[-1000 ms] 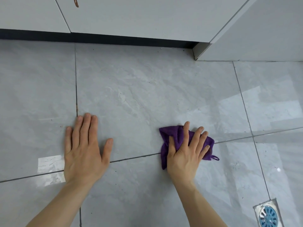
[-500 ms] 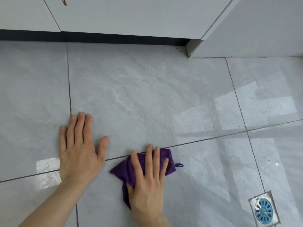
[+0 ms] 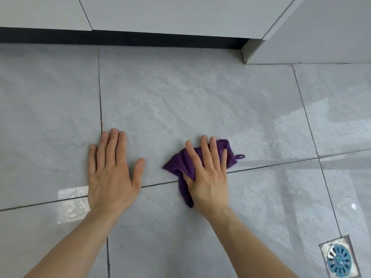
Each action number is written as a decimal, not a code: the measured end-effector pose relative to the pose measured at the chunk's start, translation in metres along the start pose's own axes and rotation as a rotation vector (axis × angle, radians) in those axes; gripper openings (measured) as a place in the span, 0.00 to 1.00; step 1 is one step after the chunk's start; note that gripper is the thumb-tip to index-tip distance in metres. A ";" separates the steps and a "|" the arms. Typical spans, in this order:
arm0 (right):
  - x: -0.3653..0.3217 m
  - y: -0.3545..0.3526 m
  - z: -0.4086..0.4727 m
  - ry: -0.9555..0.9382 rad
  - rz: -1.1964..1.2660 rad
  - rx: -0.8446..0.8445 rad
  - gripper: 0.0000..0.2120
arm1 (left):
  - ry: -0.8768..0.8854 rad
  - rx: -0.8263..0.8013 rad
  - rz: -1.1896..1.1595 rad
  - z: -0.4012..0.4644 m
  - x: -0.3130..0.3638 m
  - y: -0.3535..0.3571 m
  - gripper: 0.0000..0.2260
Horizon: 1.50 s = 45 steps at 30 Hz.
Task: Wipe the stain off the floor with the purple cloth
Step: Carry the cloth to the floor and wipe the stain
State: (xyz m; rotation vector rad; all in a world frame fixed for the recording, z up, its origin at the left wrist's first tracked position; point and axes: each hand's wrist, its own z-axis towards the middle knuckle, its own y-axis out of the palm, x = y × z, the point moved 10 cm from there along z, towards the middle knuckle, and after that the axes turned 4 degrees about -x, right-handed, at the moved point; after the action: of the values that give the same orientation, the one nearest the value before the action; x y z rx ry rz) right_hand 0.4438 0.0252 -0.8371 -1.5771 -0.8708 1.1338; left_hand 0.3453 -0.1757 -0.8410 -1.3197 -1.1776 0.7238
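Soft, light purple cloth (image 3: 175, 167) lies bunched on the floor (image 3: 180, 93), up-left of the drain (image 3: 339, 259) (press its middle). Right hand (image 3: 208, 177) flattens it, fingers straight; left hand (image 3: 112, 173) rests spread, empty.

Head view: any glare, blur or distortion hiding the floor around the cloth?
Head view: sharp, no motion blur on the right hand or purple cloth; broad glare on the floor at right and a small bright reflection beside the left hand wash out the tiles there; around the cloth the light is even.
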 end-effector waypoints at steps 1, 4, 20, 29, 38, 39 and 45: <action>0.000 -0.001 0.017 0.019 -0.010 0.012 0.28 | 0.001 0.002 -0.001 0.000 0.000 0.000 0.33; -0.002 -0.002 0.056 0.086 -0.024 0.043 0.29 | 0.003 0.007 -0.011 0.001 0.001 -0.001 0.33; -0.024 -0.021 0.008 0.086 0.238 0.050 0.34 | 0.016 -0.001 -0.065 0.001 -0.001 0.000 0.34; 0.011 -0.041 0.001 -0.026 0.278 0.082 0.34 | 0.223 0.009 -0.273 0.010 0.043 -0.027 0.29; -0.005 -0.039 0.013 -0.065 0.075 -0.050 0.37 | 0.429 -0.151 -0.068 0.017 0.100 -0.015 0.30; -0.006 -0.038 0.015 -0.066 0.056 -0.060 0.37 | 0.436 -0.148 -0.033 0.016 0.101 -0.013 0.31; -0.011 -0.036 0.010 -0.064 0.083 -0.101 0.27 | 0.392 -0.193 0.081 -0.002 0.102 -0.008 0.30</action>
State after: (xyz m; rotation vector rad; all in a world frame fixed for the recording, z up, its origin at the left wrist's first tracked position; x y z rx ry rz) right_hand 0.4305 0.0285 -0.8004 -1.6810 -0.9249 1.2215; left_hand 0.3766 -0.0831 -0.8096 -1.5934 -0.8955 0.3884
